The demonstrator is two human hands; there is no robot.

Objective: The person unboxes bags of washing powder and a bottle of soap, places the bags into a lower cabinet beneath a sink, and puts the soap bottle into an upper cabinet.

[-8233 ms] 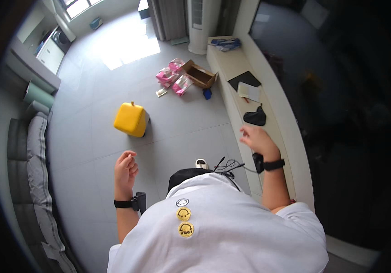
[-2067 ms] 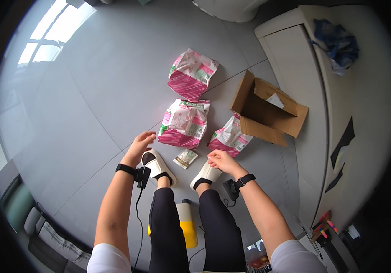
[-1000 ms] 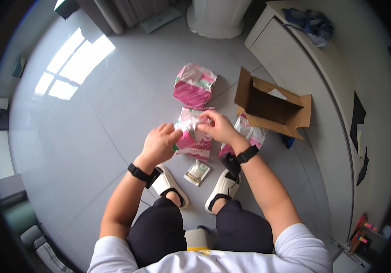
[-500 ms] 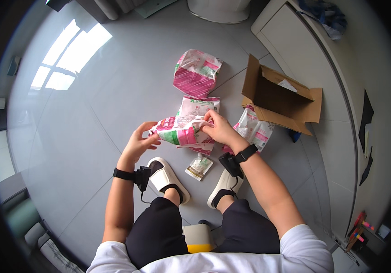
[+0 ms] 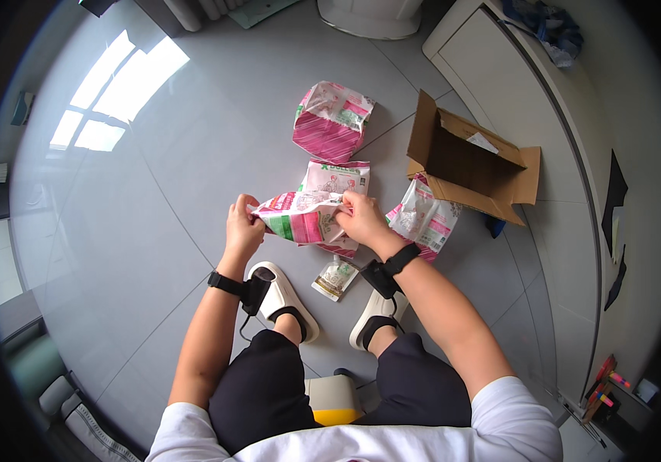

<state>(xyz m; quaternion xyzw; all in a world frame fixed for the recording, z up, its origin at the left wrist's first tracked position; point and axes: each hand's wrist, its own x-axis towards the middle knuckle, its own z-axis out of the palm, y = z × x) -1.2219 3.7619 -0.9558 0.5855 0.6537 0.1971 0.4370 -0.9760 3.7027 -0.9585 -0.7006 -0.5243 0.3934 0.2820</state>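
Left hand (image 5: 244,227): had closed in since the earlier frame, now pinching the 9 o'clock end of the held bag (image 5: 297,219).
Right hand (image 5: 363,217): pinched its 3 o'clock end.
Held bag: hung stretched between both hands.
Sachet (image 5: 335,279): lay at 5 o'clock.
Cardboard box (image 5: 453,192): sat at 2 o'clock, its flaps spread.

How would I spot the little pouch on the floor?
Left of the open cardboard box is a pink-and-white bag, held in the left hand and right hand. Just below it, between the white shoes, lies the little pouch. It is smaller than any bag, and brown-and-white, not pink.
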